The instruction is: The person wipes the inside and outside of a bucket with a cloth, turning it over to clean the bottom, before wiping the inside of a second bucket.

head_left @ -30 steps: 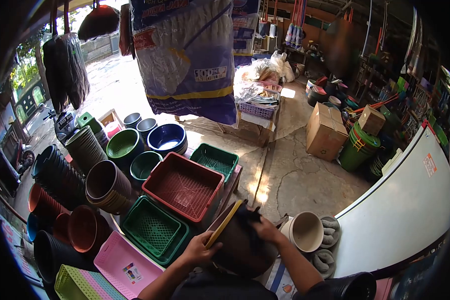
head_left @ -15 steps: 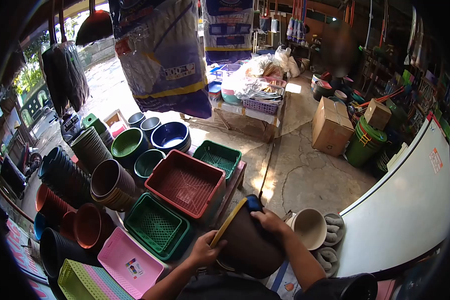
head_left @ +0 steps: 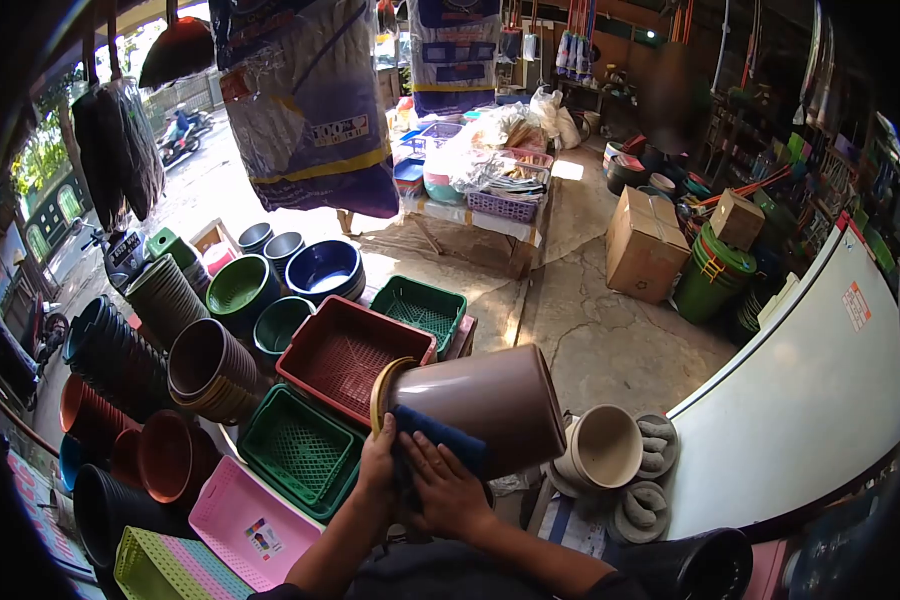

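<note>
— Down at the bottom, close to us, what are the two hands doing?

— Both arms come up from the bottom edge. The left hand [head_left: 378,462] is curled around the yellow rim of a big brown bucket [head_left: 480,402], so it is gripping the bucket. The right hand [head_left: 448,490] lies flat with its fingers spread, pressing a dark blue cloth [head_left: 438,448] against the bucket's side. It is not closed into a fist.

— Where is the bucket?

— It is up in the air in front of the person, tipped on its side. Its open mouth points left and its bottom points right.

— What is just beside it?

— On the right a cream pot [head_left: 606,448] sits on the floor, with some grey gloves [head_left: 655,435] behind it. On the left are a green basket [head_left: 298,452] and a pink basket [head_left: 245,525].

— And a bit farther?

— A red basket [head_left: 350,350] is behind the bucket's rim. Left of that are stacks of brown pots [head_left: 205,368] and dark pots [head_left: 110,345]. Then come a blue basin [head_left: 322,270] and a green bowl [head_left: 238,287].

— What is far away?

— A cardboard box [head_left: 646,245] stands on the floor, well apart from the hands. A big bag [head_left: 315,110] hangs from above. A long white board [head_left: 820,380] runs along the right side.
</note>
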### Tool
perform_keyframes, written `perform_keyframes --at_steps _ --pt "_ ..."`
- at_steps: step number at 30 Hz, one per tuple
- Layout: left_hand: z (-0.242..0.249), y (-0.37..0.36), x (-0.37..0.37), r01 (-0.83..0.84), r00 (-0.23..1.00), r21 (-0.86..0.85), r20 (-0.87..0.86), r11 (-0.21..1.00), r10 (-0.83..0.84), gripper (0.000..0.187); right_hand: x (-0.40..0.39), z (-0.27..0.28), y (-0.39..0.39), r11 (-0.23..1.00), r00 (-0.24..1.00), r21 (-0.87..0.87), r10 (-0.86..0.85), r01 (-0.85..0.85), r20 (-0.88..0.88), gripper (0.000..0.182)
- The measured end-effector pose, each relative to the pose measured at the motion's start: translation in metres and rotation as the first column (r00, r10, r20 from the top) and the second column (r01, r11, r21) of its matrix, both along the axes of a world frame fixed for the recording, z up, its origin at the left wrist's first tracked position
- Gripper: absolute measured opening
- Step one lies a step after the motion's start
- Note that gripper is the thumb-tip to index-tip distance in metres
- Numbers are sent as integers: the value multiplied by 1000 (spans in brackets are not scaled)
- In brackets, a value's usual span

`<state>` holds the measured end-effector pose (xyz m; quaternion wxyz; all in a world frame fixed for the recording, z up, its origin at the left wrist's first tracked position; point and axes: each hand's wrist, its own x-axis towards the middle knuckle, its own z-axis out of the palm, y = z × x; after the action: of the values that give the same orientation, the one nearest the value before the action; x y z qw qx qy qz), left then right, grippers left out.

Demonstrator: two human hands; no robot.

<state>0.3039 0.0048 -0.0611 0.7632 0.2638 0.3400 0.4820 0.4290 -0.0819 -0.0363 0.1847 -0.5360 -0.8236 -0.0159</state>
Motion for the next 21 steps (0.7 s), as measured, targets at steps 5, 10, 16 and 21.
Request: perform_keyframes --at_steps 5,10,16,21 --pt "-26 18 -26 60 952 -205 308 977 6 42 -4 -21 -19 997 999 -68 18 -21 -48 80" --pt "-7 12 -53 87 929 -274 368 958 21 50 -6 -46 -31 944 913 68 -291 323 -287 80" --pt "-92 12 -108 181 789 -264 614 947 21 46 -5 -64 -20 795 186 -551 -599 255 -779 47" --pt "-104 1 -138 262 777 -205 625 943 -81 47 36 -35 18 852 -433 -494 -517 -175 -738 42"
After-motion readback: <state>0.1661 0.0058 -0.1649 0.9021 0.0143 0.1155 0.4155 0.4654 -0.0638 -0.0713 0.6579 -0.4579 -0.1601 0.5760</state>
